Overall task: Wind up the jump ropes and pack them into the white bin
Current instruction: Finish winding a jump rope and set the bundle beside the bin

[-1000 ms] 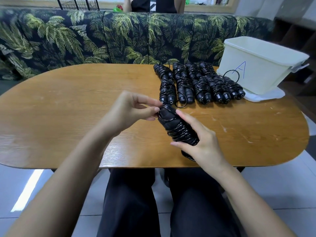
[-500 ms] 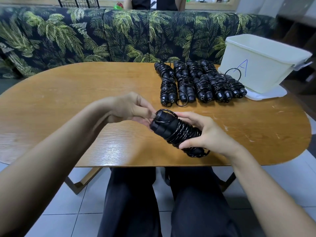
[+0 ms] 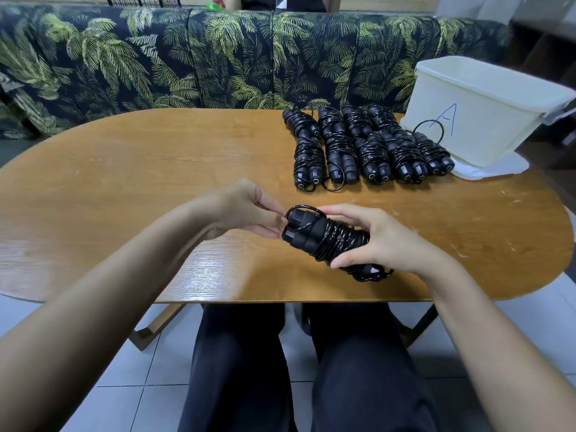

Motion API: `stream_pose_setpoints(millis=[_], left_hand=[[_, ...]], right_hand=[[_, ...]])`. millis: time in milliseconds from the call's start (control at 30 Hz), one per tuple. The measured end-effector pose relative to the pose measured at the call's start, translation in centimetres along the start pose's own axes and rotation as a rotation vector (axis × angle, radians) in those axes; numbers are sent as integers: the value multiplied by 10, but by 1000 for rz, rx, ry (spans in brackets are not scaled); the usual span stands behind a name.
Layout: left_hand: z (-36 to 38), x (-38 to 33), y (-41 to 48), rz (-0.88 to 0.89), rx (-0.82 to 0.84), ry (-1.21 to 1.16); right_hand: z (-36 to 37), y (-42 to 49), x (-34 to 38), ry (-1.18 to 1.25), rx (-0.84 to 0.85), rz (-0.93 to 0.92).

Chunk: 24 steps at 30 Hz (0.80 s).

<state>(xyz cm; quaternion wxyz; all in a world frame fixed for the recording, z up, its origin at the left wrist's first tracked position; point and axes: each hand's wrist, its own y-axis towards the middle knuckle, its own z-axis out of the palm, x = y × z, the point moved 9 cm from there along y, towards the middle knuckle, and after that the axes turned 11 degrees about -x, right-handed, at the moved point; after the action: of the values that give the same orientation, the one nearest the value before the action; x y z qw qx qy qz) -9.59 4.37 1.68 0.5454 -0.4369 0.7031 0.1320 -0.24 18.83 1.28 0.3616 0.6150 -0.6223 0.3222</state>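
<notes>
Black jump rope point(image 3: 314, 235) almost wound, held just above the near edge of the worktop point(image 3: 124, 182).

On the left, left hand point(image 3: 246, 210) pinching the last free loop point(image 3: 300, 210) of cord at the handle caps. Swung from a steep tilt a second ago to nearly level, caps now pointing left: probably the closing tuck of this winding. Right hand point(image 3: 383, 241) curled round the wrapped middle, gripping it. Farther back and right, two rows of finished bundles point(image 3: 367, 145) lying side by side, not yet packed. At the right end, white bin point(image 3: 477, 120) marked A, standing on its lid point(image 3: 498, 168), inside hidden. So winding close to done, packing seemingly still ahead. Oval wood-grain top, scuffed toward the right; palm-print sofa point(image 3: 156, 57) behind, pale tiled floor point(image 3: 124, 353) below, part of another person point(image 3: 280, 0) beyond.
</notes>
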Motion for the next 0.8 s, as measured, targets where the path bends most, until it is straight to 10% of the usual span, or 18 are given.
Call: stream_pose_setpoints(millis=[800], left_hand=[[26, 42, -17, -269, 212, -298]], right_hand=[[22, -16, 5, 224, 131, -11]])
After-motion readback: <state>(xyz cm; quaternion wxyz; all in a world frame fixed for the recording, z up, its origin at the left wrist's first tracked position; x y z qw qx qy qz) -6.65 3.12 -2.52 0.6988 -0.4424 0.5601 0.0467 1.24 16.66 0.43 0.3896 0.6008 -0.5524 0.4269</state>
